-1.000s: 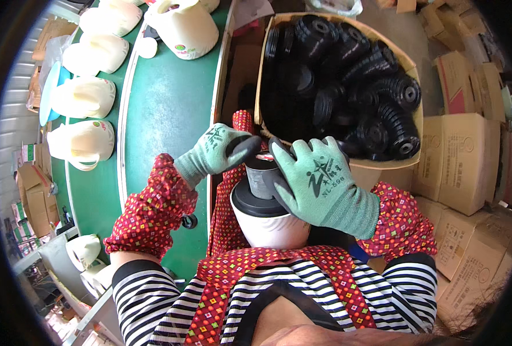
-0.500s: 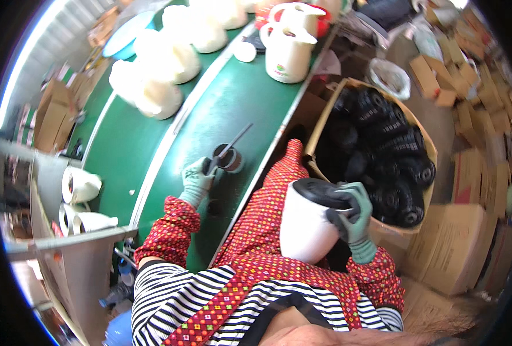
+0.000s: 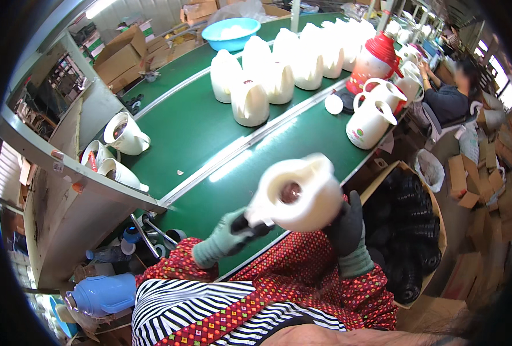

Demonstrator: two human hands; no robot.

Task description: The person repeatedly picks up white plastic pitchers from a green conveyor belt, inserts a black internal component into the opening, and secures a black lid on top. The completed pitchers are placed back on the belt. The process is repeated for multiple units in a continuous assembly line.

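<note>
A white vacuum jug (image 3: 319,199) is held above my lap at the belt's near edge, its round mouth tilted up toward me. Dark reddish-brown shows inside the opening. My left hand (image 3: 233,233), in a grey-green glove with black fingers, is closed at the handle side of the jug. My right hand (image 3: 348,228), gloved the same way, grips the opposite side low down, its fingers partly hidden behind the body. The jug is slightly smeared by motion, and its underside is out of sight.
On the green conveyor belt (image 3: 195,155) stand several white jugs (image 3: 250,106), a red flask (image 3: 374,60) and printed jugs (image 3: 368,127). A carton of black plastic parts (image 3: 409,230) is at my right. Several jugs (image 3: 128,134) lie left; a co-worker (image 3: 452,95) sits far right.
The jug has turned from base-up to mouth-up and risen over the belt edge. My left hand has left the stick in the small cup and taken the jug. The view has shifted.
</note>
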